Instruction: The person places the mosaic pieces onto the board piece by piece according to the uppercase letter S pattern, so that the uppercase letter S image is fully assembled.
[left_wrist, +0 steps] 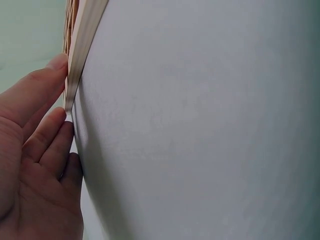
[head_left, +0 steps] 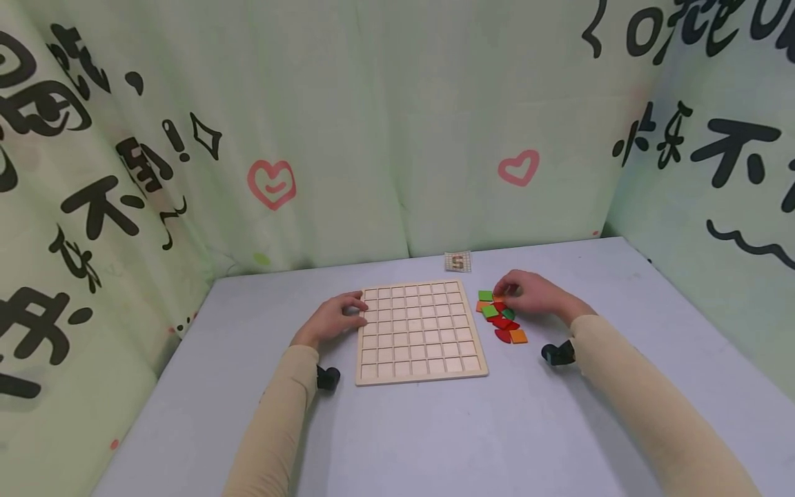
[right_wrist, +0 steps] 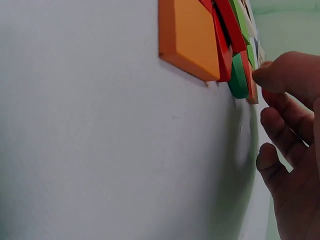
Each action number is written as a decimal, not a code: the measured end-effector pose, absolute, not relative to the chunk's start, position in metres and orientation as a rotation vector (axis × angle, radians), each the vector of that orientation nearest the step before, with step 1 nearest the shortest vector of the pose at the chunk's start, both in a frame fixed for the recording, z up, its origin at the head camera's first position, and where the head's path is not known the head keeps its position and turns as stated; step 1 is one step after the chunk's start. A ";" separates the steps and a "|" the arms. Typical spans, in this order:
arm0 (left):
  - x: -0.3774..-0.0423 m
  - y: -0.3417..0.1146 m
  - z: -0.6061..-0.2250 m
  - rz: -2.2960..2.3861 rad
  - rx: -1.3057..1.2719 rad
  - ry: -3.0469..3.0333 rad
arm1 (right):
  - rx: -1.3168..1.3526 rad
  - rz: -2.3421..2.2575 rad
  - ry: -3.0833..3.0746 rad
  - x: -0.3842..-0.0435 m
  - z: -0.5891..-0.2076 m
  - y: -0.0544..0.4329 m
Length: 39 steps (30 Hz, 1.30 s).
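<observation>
Matt wood is seen in the grid board (head_left: 417,338), smooth finish on the orange tile (right_wrist: 194,42), curtain cloth (head_left: 435,124) beyond the far edge of the bench (head_left: 428,435).

Dressed in a beige left sleeve (head_left: 273,421) and a matching right sleeve (head_left: 652,397), long, plain and ending at the wrist. Lightly creased on the left, and fairly snug at the cuffs (head_left: 303,354). Fitted with a small black left wrist unit (head_left: 328,378) and a similar right wrist unit (head_left: 558,353), rounded at the end and jutting out beside the cuff.
</observation>
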<state>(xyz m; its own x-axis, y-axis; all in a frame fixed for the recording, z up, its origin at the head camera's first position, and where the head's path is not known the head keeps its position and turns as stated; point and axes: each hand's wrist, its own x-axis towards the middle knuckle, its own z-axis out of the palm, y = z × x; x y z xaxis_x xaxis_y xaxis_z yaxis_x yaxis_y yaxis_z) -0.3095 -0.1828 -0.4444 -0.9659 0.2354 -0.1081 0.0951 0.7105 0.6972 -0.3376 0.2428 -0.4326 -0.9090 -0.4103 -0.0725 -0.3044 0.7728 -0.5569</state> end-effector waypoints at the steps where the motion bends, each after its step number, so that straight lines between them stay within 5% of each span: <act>1: -0.310 -0.183 -0.444 1.095 0.266 2.728 | -0.579 -0.823 2.766 -0.337 -0.433 0.244; 39: -0.311 -0.182 -0.446 1.112 0.260 2.725 | -0.568 -0.718 2.796 -0.339 -0.427 0.245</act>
<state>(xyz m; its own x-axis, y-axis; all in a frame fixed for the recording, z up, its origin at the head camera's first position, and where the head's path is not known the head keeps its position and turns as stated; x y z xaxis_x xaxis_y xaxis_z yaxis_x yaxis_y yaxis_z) -0.3110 -0.1817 -0.4461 -0.9672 0.2310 -0.1055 0.0913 0.7040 0.7043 -0.3393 0.2454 -0.4270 -0.9065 -0.4115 -0.0950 -0.3148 0.8085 -0.4973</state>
